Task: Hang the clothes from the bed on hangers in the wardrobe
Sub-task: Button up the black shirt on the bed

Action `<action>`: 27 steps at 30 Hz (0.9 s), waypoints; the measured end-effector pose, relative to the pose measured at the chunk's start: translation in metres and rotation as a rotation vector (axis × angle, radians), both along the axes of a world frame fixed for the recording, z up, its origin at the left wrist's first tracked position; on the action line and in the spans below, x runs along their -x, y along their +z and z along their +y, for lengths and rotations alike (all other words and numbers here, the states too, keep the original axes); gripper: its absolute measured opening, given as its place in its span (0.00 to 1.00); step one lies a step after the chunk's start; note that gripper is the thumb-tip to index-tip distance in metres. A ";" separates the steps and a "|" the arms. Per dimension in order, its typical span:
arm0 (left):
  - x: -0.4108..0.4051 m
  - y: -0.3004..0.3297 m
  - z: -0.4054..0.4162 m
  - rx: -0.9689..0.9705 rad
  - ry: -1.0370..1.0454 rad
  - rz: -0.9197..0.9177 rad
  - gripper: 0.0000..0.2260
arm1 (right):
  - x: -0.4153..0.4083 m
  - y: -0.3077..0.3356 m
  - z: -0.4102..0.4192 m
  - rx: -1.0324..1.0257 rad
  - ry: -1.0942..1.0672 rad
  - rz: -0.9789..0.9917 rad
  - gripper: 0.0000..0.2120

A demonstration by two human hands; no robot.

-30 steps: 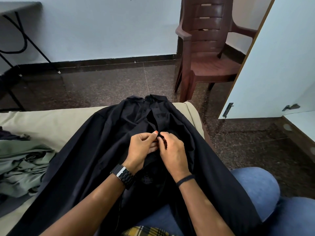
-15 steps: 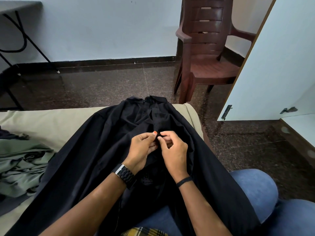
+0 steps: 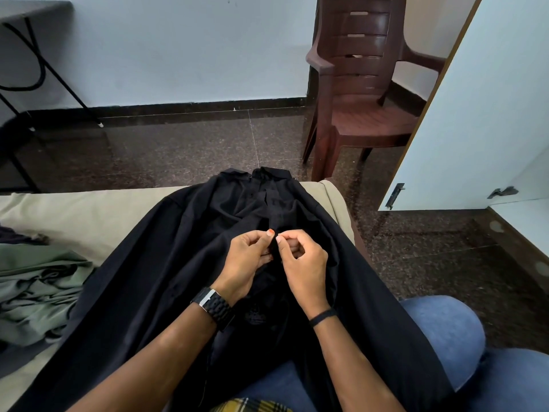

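Observation:
A black collared shirt (image 3: 166,263) lies spread over my lap and the bed (image 3: 74,215), its collar pointing away from me. My left hand (image 3: 246,263) and my right hand (image 3: 303,263) meet at the shirt's front placket, each pinching the dark fabric between thumb and fingers. Whatever sits between the fingertips is too dark to make out. A rumpled grey-green garment (image 3: 35,289) lies on the bed to my left. An open white wardrobe door (image 3: 475,114) stands at the right. No hanger is in view.
A brown plastic chair (image 3: 362,93) stands on the dark speckled floor (image 3: 193,153) beyond the bed's corner. A black-legged table (image 3: 26,55) sits at the far left against the pale wall. My jeans-clad knee (image 3: 439,331) is at the lower right.
Both hands have stayed at the placket with small finger shifts; the right fingers have curled in more. The shirt has not moved.

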State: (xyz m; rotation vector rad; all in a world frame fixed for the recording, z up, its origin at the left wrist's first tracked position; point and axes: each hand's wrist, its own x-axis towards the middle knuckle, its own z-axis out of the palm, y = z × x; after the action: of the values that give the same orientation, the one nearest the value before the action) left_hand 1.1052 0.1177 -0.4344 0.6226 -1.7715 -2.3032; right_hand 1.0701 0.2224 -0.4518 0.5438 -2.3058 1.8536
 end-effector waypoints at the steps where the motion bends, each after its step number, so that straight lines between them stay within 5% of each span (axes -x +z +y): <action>1: 0.000 0.000 0.000 0.003 -0.002 -0.004 0.12 | 0.000 0.000 0.000 -0.002 0.004 -0.017 0.04; 7: 0.000 -0.002 -0.003 0.009 -0.028 0.009 0.13 | 0.004 -0.002 -0.001 0.007 0.023 -0.111 0.04; 27: 0.011 0.006 0.004 0.070 0.107 -0.070 0.16 | -0.004 0.003 -0.007 -0.284 -0.045 0.261 0.06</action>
State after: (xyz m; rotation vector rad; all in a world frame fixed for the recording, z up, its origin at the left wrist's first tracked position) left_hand 1.0942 0.1220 -0.4282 0.7750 -1.7931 -2.1648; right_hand 1.0738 0.2159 -0.4487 0.7146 -2.3883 1.3496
